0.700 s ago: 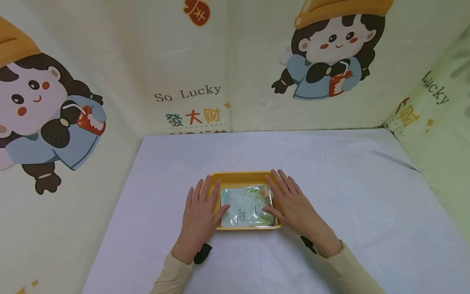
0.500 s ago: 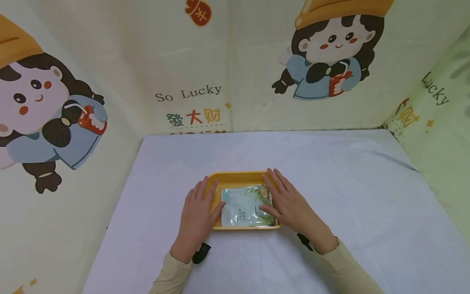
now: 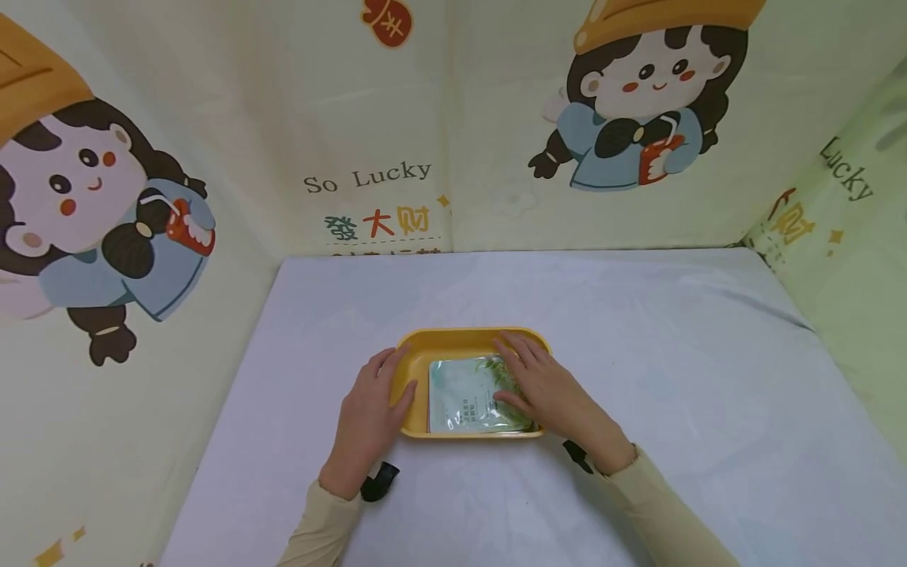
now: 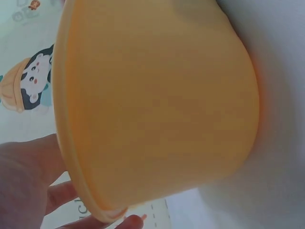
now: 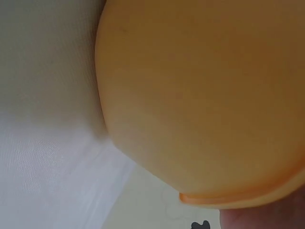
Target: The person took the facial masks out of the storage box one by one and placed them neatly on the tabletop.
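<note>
A yellow plastic tray point(image 3: 418, 346) stands on the white tabletop in the head view. In it lies a flat, glossy pale-green sachet point(image 3: 453, 394) printed with leaves and small text, off to the right side of the tray. My left hand point(image 3: 364, 417) holds the tray's left wall, thumb on the inside; in the left wrist view fingertips point(image 4: 134, 221) show past the rim. My right hand point(image 3: 556, 394) reaches over the tray's right rim, its fingers spread above the sachet's right part and partly hiding it. The right wrist view mostly shows the tray's outer wall point(image 5: 200, 105).
A white cloth covers the table point(image 3: 638, 315), with a crease point(image 3: 765, 307) near its right edge. Printed curtains point(image 3: 489, 213) with cartoon figures and lettering close off the back and both sides. Dark wrist straps point(image 3: 380, 482) sit under the beige sleeves.
My left hand has drawn left and down to the tray's left wall. My right hand has shifted left, farther over the sachet. The camera view has tilted slightly.
</note>
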A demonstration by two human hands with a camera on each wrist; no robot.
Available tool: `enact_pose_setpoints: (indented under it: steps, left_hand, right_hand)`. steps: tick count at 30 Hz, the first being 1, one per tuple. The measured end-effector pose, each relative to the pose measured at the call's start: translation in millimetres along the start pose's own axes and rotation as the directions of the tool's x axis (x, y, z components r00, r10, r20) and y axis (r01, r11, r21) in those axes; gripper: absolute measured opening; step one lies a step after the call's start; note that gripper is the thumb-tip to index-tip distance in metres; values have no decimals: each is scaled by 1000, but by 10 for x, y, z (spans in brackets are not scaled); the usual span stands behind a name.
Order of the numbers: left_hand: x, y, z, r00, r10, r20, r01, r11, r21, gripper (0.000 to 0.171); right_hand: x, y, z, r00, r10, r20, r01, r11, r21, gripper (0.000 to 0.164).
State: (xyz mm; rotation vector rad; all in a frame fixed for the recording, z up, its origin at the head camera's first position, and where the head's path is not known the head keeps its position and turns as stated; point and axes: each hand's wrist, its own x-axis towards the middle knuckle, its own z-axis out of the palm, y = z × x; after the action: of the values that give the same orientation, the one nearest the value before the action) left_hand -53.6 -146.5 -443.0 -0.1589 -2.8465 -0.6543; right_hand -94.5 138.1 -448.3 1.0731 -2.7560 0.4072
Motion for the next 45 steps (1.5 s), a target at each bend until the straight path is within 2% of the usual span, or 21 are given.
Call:
enact_pose_setpoints:
  steps: [6,11,15,19,29,37,45]
  left_hand:
    - [15,-68,-36,1000,-18,-9,17,995,-94,50]
    - [38,-118,-57,993,-99,62,110,969,-220,49]
    - [38,-168,-34,978,-168,120,194,948,-252,50]
    - [29,-218,-5,967,-204,150,239,930,-277,47]
    - [56,-371,26,963,-150,222,236,867,-438,49]
    - [61,-413,23,939,-190,287,321,782,-534,52]
    - [45,-407,21,927,-203,316,357,733,-578,53]
  right_hand:
    - [68,-15,3,1000,-14,24,14,1000,7,76]
    - [96,-29,10,997,12,71,-15,999,43,78]
    - [106,-45,15,994,24,102,-30,998,58,81]
    - [117,-48,15,990,24,139,-30,999,42,83]
    - [154,-24,20,983,6,185,-14,999,40,84]
    - [175,-11,58,984,-17,179,5,998,67,81]
    - [212,26,105,987,-8,163,-3,998,65,81]
